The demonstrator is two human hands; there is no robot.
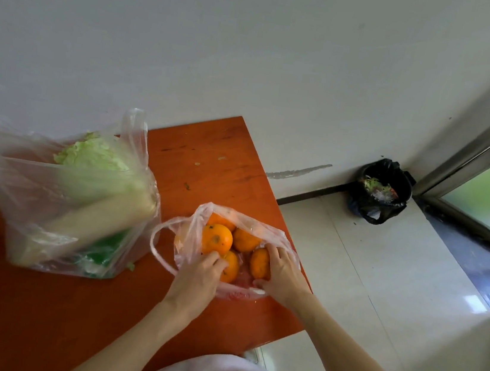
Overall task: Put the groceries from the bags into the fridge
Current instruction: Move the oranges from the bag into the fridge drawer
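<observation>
While both forearms reach up from the bottom edge, the two hands meet inside the small bag (pixel 258 229) of oranges lying near the table's (pixel 34 307) right edge. At four o'clock of the bag, the right hand (pixel 280 271) curls its fingers round one orange (pixel 259 262), thumb down at the bag's near rim. At seven o'clock of the bag, the left hand (pixel 198 275) has its fingers bent onto another orange (pixel 231 267), fingertips also touching the biggest orange (pixel 216 239) (whether it truly grips either one I cannot tell). Five oranges can be counted in all: these three, a fourth (pixel 244 239) behind them, and a fifth (pixel 220 221) partly hidden at twelve o'clock of the bag. One loop handle (pixel 157 247) sticks out at nine o'clock. Farther left stands a second, bigger clear bag (pixel 19 186) holding one cabbage (pixel 94 159), one long pale vegetable (pixel 98 222) leaning across it, and something green (pixel 104 248) beneath. Two bags, then. Far off at two o'clock, one black bin (pixel 381 192) sits on the floor in the corner by the wall.
</observation>
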